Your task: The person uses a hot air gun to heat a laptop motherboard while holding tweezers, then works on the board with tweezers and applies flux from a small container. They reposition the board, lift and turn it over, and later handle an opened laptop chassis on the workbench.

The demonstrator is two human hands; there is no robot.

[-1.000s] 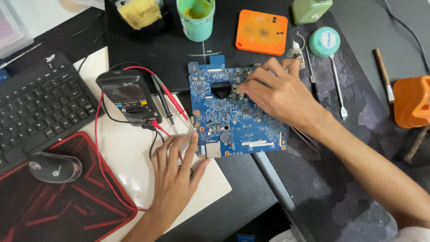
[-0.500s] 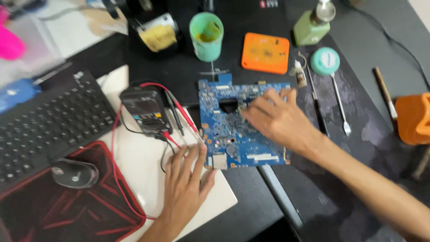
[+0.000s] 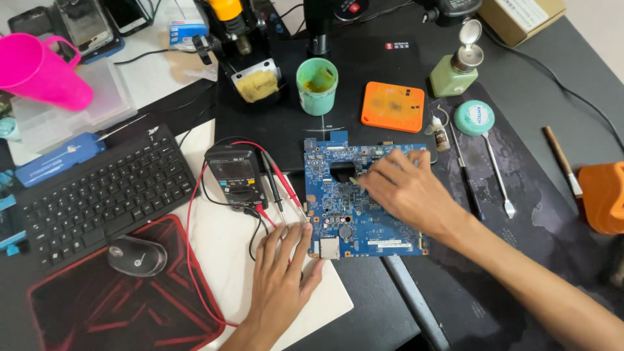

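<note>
Right hand [image 3: 406,192] lies atop the blue circuit board [image 3: 338,208], fingers pinched together near its cutout. Left hand [image 3: 281,273] lies flat, fingers spread, touching the board's lower left corner, just below the multimeter [image 3: 235,175].

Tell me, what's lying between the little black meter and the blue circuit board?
In the head view, two probes, one red and one black, lie side by side between the black meter and the blue circuit board, above the left hand.

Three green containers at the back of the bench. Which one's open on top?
The green cup in the middle, beside the orange square pad: open mouth, residue inside. The pale green pump bottle has a metal top and the small round teal jar is lidded.
</note>
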